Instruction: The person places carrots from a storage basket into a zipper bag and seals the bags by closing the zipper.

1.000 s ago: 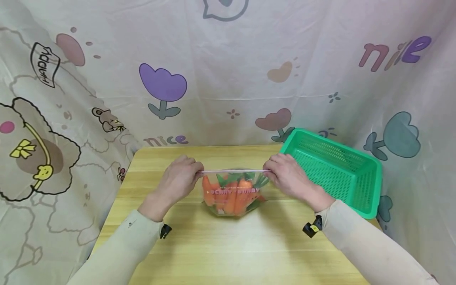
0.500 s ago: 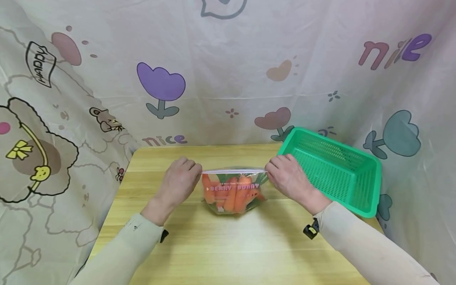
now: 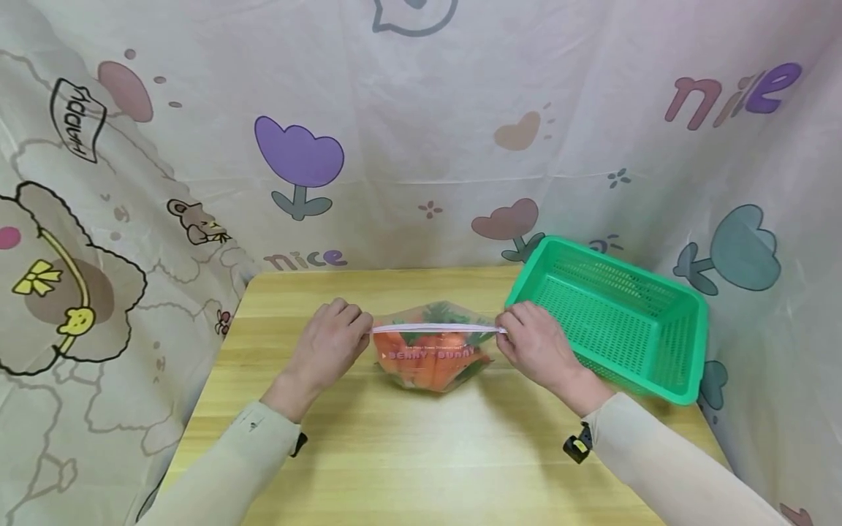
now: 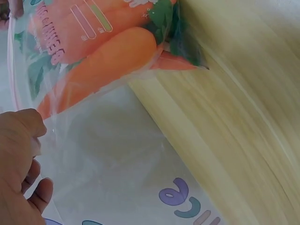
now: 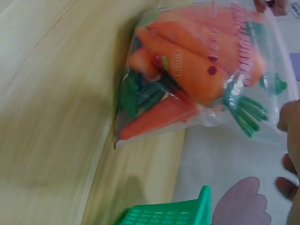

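A clear zip bag (image 3: 430,358) with pink lettering holds several orange carrots (image 5: 187,70) with green tops. It stands near the middle of the table, its white zip strip (image 3: 434,328) stretched level between both hands. My left hand (image 3: 332,343) pinches the strip's left end; in the left wrist view its thumb and forefinger meet at the bag's upper corner. My right hand (image 3: 536,343) pinches the right end, and the right wrist view shows only part of it at the edge. Above the strip, the bag's top flap leans back toward the wall.
An open green plastic basket (image 3: 618,321) sits at the table's back right, just beyond my right hand. The wooden table (image 3: 421,460) ends at a printed cloth (image 3: 408,146) behind and at both sides.
Both hands have come slightly lower in the head view, with the zip strip. The bag's top edge has tipped back, so more of the flap above the strip shows.
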Tool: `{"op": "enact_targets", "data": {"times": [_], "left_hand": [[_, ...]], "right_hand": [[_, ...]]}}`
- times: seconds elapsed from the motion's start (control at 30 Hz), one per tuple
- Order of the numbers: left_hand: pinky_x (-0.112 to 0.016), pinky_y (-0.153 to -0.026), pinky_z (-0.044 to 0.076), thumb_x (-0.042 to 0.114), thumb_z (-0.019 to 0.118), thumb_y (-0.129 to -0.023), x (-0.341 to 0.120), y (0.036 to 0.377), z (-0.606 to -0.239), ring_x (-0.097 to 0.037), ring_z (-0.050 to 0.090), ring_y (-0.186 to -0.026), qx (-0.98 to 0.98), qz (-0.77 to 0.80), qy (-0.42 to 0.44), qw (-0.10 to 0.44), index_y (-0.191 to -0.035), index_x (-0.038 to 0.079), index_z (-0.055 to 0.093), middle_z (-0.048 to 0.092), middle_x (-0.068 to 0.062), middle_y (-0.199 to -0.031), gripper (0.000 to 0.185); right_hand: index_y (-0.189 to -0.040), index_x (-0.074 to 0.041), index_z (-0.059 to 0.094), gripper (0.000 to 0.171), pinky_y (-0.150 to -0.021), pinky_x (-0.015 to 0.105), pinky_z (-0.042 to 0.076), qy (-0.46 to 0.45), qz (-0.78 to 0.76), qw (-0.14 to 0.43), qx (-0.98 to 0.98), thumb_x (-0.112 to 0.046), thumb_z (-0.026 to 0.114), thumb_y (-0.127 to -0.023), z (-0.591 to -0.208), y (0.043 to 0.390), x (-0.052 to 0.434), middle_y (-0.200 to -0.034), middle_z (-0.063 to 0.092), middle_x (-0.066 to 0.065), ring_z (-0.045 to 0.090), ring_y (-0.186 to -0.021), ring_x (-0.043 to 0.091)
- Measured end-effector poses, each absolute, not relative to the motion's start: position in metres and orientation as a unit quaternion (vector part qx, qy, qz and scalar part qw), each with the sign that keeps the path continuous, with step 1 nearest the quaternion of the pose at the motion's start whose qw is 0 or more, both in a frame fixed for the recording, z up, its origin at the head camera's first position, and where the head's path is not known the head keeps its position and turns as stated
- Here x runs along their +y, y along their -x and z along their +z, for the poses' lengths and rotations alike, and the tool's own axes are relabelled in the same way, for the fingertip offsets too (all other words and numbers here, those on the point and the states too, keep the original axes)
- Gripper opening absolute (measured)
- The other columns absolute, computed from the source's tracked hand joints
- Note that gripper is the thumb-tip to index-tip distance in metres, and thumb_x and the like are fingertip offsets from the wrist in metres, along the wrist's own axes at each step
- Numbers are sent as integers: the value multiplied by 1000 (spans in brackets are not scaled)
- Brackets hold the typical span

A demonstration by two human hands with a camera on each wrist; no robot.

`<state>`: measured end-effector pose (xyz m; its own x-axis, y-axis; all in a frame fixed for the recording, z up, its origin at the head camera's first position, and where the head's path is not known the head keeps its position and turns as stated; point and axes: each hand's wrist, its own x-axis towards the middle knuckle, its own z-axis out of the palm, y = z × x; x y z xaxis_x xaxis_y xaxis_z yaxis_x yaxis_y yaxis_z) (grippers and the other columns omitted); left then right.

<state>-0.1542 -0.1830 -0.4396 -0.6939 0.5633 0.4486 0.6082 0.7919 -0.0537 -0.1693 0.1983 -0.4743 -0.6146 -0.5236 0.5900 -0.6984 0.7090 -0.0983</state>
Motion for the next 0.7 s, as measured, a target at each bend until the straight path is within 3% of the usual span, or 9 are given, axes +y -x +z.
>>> {"op": "enact_targets", "data": {"times": [0.13,0.27,0.4,0.53,0.7], "left_hand": [[-37,-73,48,11,78,-92,-185,155,-439,-25,57,-86,-919,-51,318,226,-96,12,66,70,-5,-92,12],[-38,-75,49,11,77,-93,-185,156,-437,-26,58,-88,-917,-50,324,229,-96,12,68,70,-5,-92,10],[-38,-75,48,9,80,-90,-186,155,-437,-26,58,-87,-913,-55,325,240,-95,12,68,70,-5,-91,13],[-39,-75,48,9,80,-89,-185,154,-438,-26,58,-88,-911,-60,324,249,-94,12,68,70,-5,-90,14],[-44,-83,50,16,77,-93,-185,152,-437,-30,60,-95,-934,-85,278,207,-102,10,70,73,-8,-99,13]], "right_hand": [[-99,-8,69,19,-71,37,53,-227,298,119,-919,-27,72,-97,-464,162,200,-95,67,5,61,-83,23],[-97,-4,67,38,-64,30,51,-53,477,-43,-876,-40,61,-106,-454,165,201,-89,65,9,59,-77,20],[-99,2,65,43,-66,30,56,41,579,-159,-798,-40,58,-107,-450,173,202,-86,64,7,63,-77,18],[-109,0,66,33,-72,31,56,82,639,-247,-723,-32,59,-107,-450,176,203,-86,65,1,64,-76,14],[-107,-7,65,19,-76,31,55,111,695,-277,-654,-25,60,-106,-454,173,204,-85,66,-2,65,-76,13]]}}
